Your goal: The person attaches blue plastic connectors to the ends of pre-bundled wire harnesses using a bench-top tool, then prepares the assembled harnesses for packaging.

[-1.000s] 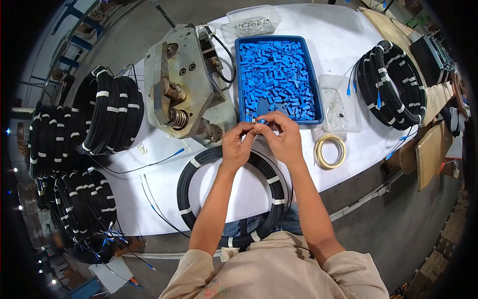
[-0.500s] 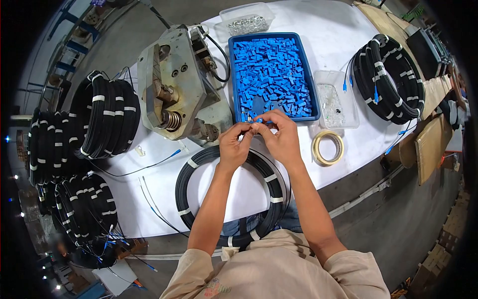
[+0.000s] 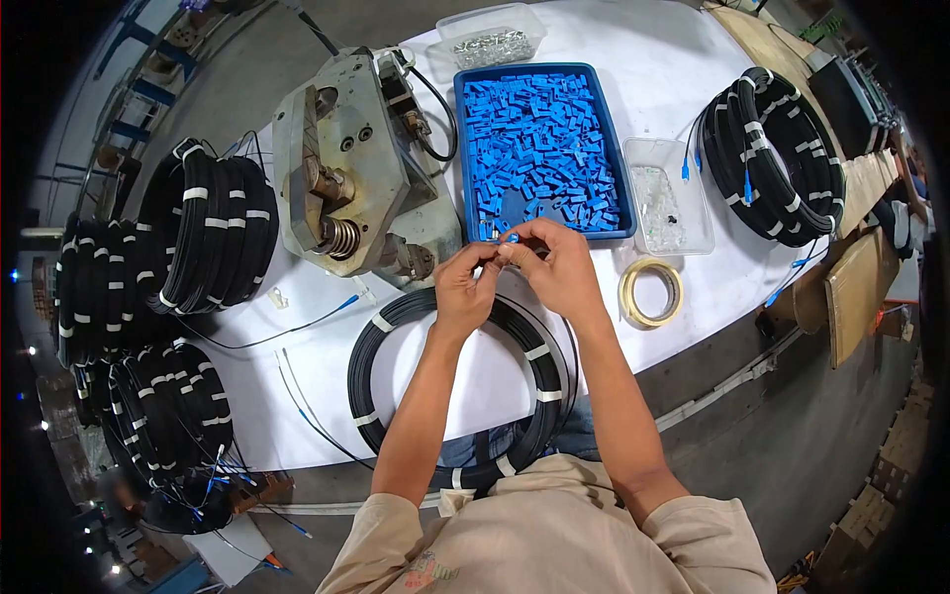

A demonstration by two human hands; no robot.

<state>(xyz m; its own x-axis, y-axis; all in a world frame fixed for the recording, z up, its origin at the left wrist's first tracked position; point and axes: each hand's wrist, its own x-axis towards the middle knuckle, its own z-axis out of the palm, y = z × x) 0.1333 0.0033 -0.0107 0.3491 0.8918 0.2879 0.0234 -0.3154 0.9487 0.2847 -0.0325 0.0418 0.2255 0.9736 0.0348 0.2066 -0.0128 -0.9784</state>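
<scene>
I've got L hand [image 3: 465, 297] and R hand [image 3: 562, 275] meeting tip to tip by the near edge of the blue tray [image 3: 513, 205]. R hand is pinching a small blue part [image 3: 512, 238]; can't tell what L hand grips, tips hidden. I'd call this step fine 2-handed fingertip work; next move calls for steady tips, w/o tugging the black coil [image 3: 360, 376] under my forearms.
</scene>
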